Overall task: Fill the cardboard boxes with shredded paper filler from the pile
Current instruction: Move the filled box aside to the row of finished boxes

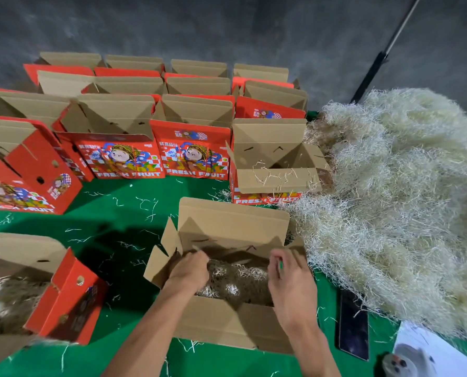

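An open cardboard box (226, 224) stands right in front of me on the green table, with shredded paper filler (236, 281) lying inside it. My left hand (190, 270) is down in the box's left side, fingers curled into the filler. My right hand (289, 276) is in the right side, fingers bent down onto the filler near the box wall. The big pale pile of shredded paper (395, 202) covers the table to the right of the box.
Several open red "FRESH FRUIT" boxes (191, 153) stand in rows at the back. A box holding filler (50, 289) sits at the near left. A dark phone (353, 325) and white paper (430, 346) lie at the near right. Loose strands dot the green cloth (123, 213).
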The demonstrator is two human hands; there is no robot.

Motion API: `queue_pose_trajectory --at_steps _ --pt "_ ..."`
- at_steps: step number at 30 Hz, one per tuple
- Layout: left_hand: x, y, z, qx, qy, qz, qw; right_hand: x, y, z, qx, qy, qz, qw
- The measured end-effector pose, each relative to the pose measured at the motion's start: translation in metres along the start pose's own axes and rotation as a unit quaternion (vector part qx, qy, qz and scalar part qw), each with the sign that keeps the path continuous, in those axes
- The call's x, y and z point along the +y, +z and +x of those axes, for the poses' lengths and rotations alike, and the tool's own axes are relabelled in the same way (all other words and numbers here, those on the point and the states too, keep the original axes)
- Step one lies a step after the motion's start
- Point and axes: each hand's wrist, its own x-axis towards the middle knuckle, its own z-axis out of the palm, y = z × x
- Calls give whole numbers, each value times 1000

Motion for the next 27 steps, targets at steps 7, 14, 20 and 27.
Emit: queue_pose_trajectory --at_steps 7,14,20,27 --pt "10 -25 1 310 145 -51 938 17 -22 7 54 105 92 989" --pt "31 -43 19 351 131 48 926 34 -14 18 -185 194 164 949" --pt "38 -43 21 342 97 118 927 38 -4 25 -149 221 148 953" --pt "41 -59 21 368 103 109 918 7 19 35 -124 201 174 956"
